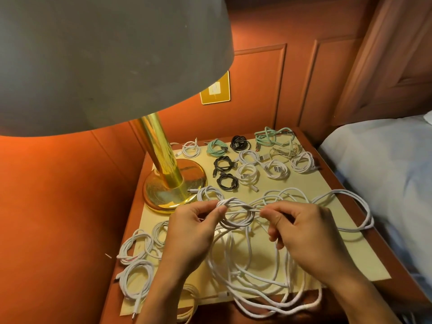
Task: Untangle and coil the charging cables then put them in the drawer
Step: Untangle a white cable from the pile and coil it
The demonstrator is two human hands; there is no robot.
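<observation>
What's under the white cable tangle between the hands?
A pale yellow sheet lies under the white cable tangle, over the wooden nightstand. The left hand and right hand cover part of it; anything beneath them is hidden.

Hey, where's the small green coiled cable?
Head view, far edge of the bedside table: the green coil lies between a white coil on its left and a black coil on its right.

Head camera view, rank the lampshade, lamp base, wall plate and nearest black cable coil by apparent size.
Lampshade, though it is closest to the camera
Lamp base
Wall plate
Nearest black cable coil, somewhat smaller than the plate
</observation>
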